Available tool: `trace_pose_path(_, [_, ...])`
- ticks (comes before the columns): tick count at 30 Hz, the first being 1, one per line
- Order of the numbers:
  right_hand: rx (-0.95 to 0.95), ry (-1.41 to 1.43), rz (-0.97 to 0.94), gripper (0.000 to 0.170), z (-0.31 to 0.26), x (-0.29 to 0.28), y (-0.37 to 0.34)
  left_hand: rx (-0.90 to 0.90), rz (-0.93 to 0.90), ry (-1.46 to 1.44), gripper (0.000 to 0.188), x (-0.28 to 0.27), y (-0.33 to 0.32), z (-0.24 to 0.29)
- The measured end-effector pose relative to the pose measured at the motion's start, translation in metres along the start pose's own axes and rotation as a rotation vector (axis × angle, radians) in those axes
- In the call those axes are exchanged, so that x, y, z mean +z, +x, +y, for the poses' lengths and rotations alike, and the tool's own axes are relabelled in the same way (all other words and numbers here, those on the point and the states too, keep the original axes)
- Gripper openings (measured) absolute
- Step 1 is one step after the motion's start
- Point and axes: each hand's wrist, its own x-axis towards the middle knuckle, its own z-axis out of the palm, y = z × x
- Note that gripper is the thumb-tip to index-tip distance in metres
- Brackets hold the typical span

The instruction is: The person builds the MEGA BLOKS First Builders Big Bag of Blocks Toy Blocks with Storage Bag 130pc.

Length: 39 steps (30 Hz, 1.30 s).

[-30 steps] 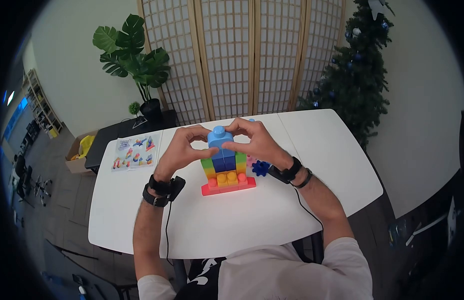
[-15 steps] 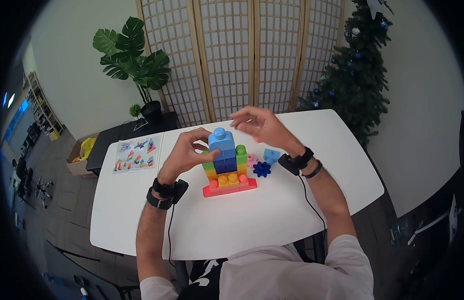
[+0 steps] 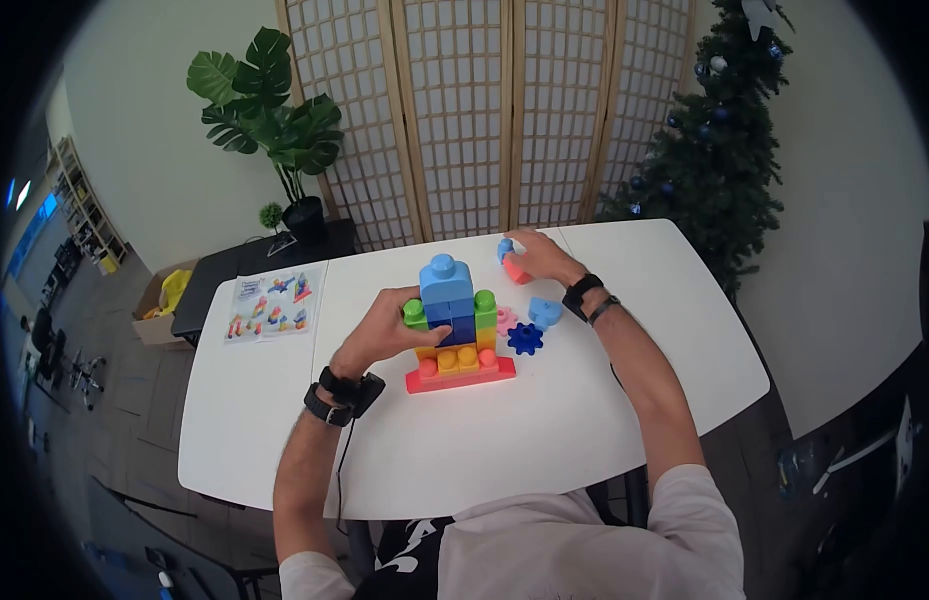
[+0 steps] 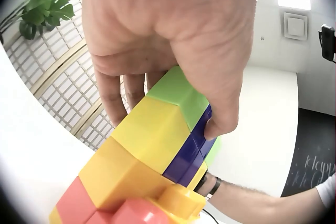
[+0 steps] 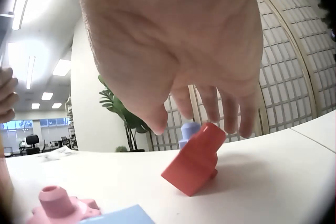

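Observation:
A block tower stands upright on a red base, with green, yellow and dark blue blocks under a light blue top block. My left hand grips its left side; in the left wrist view the thumb of that hand presses a dark blue block and the fingers pass behind the green one. My right hand hangs over a red block and a small blue piece. In the right wrist view its fingers are spread above the tilted red block.
Right of the tower lie a pink gear, a dark blue gear and a light blue block. A printed sheet lies on the white table at the left.
My right hand has left the tower's top and moved right and back to the red block. My left hand has slid lower from the light blue blocks to the tower's side.

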Motion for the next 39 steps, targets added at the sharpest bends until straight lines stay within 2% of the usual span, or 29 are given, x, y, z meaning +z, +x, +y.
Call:
trace_pose_path(6, [0.119,-0.130,-0.172,0.043,-0.015,0.007,0.019,0.011,0.049,-0.077,0.038,0.006,-0.002,-0.009])
trace_pose_path(10, [0.046,-0.179,-0.213,0.036,-0.019,0.006,0.027,0.004,0.035,-0.082,0.041,0.006,-0.001,-0.009])
trace_pose_path(12, [0.073,0.030,-0.011,0.028,-0.031,-0.001,0.031,-0.002,0.035,-0.078,0.045,0.003,-0.002,-0.007])
trace_pose_path(13, [0.067,0.026,-0.014,0.028,-0.040,-0.010,0.037,0.011,0.037,-0.067,0.045,0.003,-0.002,-0.006])
trace_pose_path(15, [0.036,0.305,-0.012,0.032,-0.067,-0.036,0.053,0.025,0.036,-0.064,0.045,0.005,-0.002,-0.008])
trace_pose_path(16, [0.041,0.302,-0.014,0.032,-0.085,-0.053,0.056,0.022,0.040,-0.084,0.042,0.006,-0.001,-0.011])
trace_pose_path(18, [-0.030,0.699,-0.090,0.040,-0.131,-0.092,0.059,0.019,0.040,-0.107,0.039,0.006,0.000,-0.012])
trace_pose_path(19, [-0.026,0.699,-0.091,0.040,-0.153,-0.108,0.056,0.010,0.045,-0.108,0.039,0.007,0.000,-0.011])
trace_pose_path(21, [-0.178,0.791,-0.154,0.042,-0.191,-0.134,0.048,0.001,0.049,-0.108,0.038,0.007,-0.001,-0.011])
trace_pose_path(22, [-0.177,0.790,-0.154,0.042,-0.202,-0.138,0.045,-0.002,0.045,-0.098,0.038,0.006,-0.001,-0.011])
trace_pose_path(24, [-0.311,0.671,-0.198,0.039,-0.218,-0.141,0.038,-0.001,0.042,-0.084,0.038,0.006,-0.001,-0.011])
trace_pose_path(28, [-0.298,0.529,-0.268,0.042,-0.225,-0.131,0.029,-0.008,0.033,-0.080,0.042,0.003,-0.001,-0.004])
trace_pose_path(39, [-0.264,0.558,-0.266,0.045,-0.220,-0.122,0.013,-0.017,0.014,-0.043,0.045,0.003,-0.001,-0.009])
